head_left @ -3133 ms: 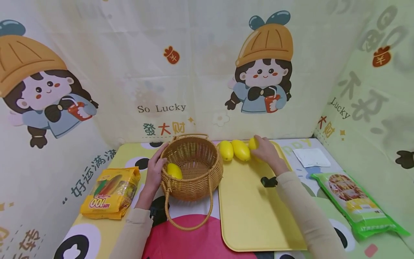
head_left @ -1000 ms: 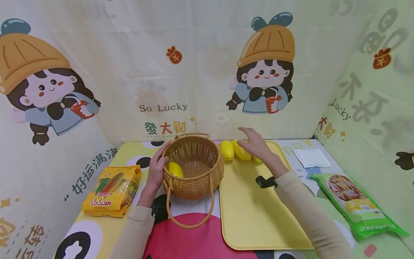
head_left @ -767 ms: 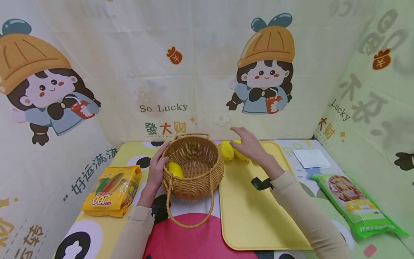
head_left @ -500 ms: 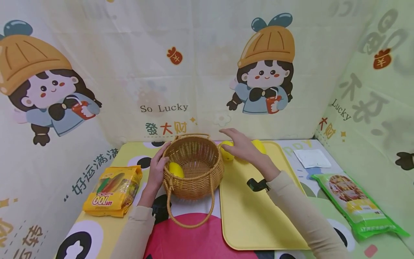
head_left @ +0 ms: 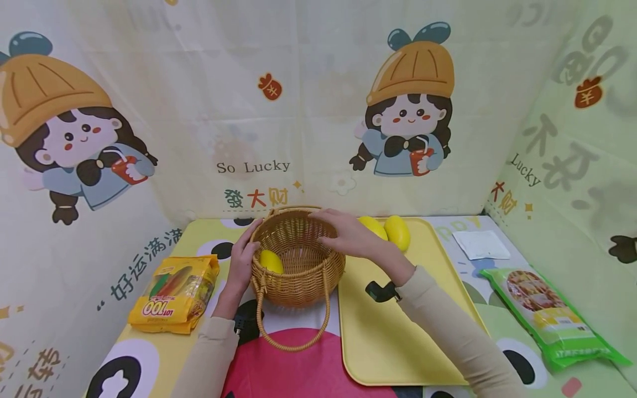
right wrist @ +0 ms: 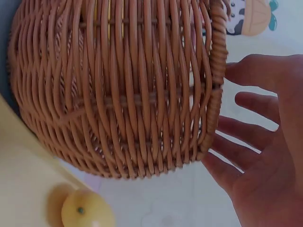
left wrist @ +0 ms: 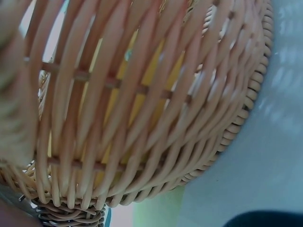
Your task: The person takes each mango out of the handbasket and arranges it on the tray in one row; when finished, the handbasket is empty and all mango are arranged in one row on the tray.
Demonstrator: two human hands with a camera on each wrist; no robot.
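Observation:
A round wicker basket (head_left: 296, 293) stands mid-table, its looped handle (head_left: 293, 349) folded down toward the person. The left hand (head_left: 241, 262) grips its left rim, thumb over the edge. One smooth yellow oval fruit (head_left: 271, 261) lies inside. My right hand (head_left: 355, 235) is at the basket's right rim, fingers spread and loosely bent, holding nothing. In the right wrist view its fingertips (right wrist: 236, 71) are right at the rim. Two more yellow fruits, a left one (head_left: 373, 226) and a right one (head_left: 397, 232), lie at the far end of the yellow tray (head_left: 398, 331).
An orange snack bag (head_left: 174, 293) lies at left. At right are a green food packet (head_left: 549, 315) and a white sachet (head_left: 481, 244). A patterned cloth wall (head_left: 308, 110) rises right behind the basket and tray.
The right hand let go of a yellow fruit at the tray's far end, then moved left over the other fruits to the basket rim. The left hand stays on the basket.

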